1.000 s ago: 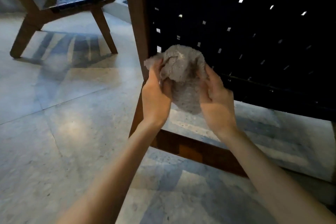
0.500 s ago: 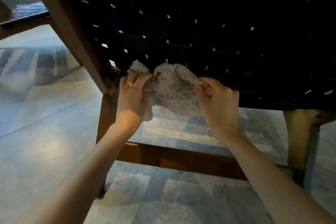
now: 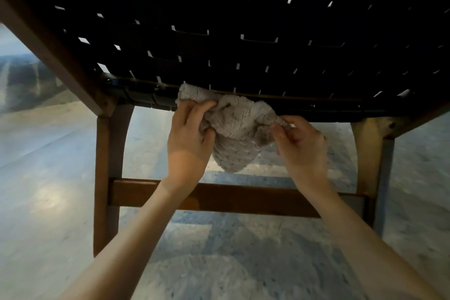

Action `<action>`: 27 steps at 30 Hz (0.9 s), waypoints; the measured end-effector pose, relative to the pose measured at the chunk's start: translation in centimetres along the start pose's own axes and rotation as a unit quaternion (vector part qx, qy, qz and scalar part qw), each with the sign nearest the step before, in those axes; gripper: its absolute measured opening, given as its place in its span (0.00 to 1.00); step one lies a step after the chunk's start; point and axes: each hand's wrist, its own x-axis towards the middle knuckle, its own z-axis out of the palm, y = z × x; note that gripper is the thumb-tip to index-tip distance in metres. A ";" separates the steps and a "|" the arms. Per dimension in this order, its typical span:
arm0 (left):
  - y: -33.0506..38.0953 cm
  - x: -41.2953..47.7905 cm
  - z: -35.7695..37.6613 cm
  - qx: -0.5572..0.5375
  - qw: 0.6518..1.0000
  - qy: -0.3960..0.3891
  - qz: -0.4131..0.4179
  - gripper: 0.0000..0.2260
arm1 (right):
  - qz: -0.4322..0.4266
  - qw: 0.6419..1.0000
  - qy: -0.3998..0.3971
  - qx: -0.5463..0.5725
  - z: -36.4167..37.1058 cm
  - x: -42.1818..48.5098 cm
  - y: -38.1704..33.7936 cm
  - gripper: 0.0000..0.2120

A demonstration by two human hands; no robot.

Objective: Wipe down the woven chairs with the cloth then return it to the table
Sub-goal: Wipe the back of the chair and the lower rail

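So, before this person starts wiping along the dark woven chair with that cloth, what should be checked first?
1. Grip of the left hand on the cloth: ok, its fingers curl round one end.
2. Grip of the right hand: ok, it pinches the other end.
3. Cloth level with the lower edge of the woven panel: ok.
4. Cloth pressed against the weave: cannot tell.
5. Cloth spread out for wiping: not ok, it hangs bunched between the hands.
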 end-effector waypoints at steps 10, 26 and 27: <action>-1.9 -5.3 -0.9 -0.249 0.911 -0.127 -0.305 0.16 | 0.180 0.949 -0.215 0.145 4.8 -3.2 1.1 0.10; -7.3 -5.1 -7.2 -0.098 0.953 -0.087 -0.271 0.22 | 0.104 0.975 -0.131 0.143 15.7 -2.5 -3.6 0.15; -7.7 -5.1 -7.7 -0.034 0.966 -0.034 -0.253 0.21 | 0.055 0.987 -0.104 0.111 16.7 -2.5 -3.8 0.14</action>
